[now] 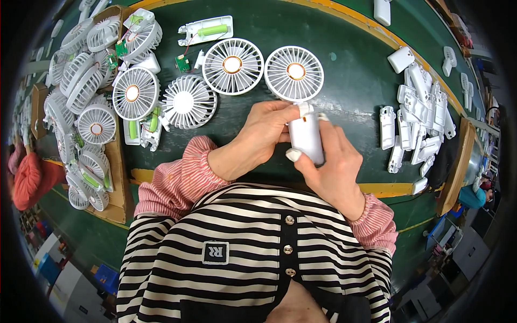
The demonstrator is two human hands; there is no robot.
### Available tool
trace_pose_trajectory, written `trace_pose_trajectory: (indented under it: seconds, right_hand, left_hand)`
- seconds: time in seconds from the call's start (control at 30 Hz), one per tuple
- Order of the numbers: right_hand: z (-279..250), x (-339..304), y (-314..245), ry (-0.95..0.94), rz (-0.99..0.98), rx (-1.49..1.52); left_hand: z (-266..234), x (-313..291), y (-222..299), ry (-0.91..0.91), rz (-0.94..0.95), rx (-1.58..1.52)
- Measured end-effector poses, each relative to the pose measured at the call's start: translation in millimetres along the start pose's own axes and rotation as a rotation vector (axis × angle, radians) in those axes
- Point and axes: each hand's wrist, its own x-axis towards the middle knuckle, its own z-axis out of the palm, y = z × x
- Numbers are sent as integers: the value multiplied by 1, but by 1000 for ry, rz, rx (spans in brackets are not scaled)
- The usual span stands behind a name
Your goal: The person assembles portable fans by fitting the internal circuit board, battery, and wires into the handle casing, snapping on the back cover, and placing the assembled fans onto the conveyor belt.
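Note:
A white handheld fan (295, 72) is held in front of me, its round caged head lying away from me and its handle (306, 137) pointing back toward my body. My left hand (267, 126) pinches the neck, where head meets handle. Round the handle's right side and lower end my right hand (335, 156) is closed, thumb on the near end. A small orange mark shows near the top of the handle. Just left of this fan lies another fan (232, 65), with a green circuit board (183, 63) and a handle shell holding a green battery (214, 30) by it.
More fans (135, 92) lie at the left beside a cardboard box (116, 177) heaped with fan parts. Loose white handle covers (417, 110) are piled on the green table (355, 70) at the right. Other people (35, 177) sit at the far left and right.

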Motion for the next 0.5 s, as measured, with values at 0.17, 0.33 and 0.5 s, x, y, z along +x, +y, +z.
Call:
trace_pose_trajectory:
  seconds: [0.17, 0.33, 0.5]
  right_hand:
    - [5, -2, 9, -110, 549, 638]
    - [15, 9, 7, -264, 841, 1258]
    - [16, 10, 4, -239, 827, 1340]
  left_hand:
    - [-2, 0, -2, -51, 95, 5]
    - [-2, -1, -2, -148, 133, 0]
    - [-3, -2, -3, -155, 153, 30]
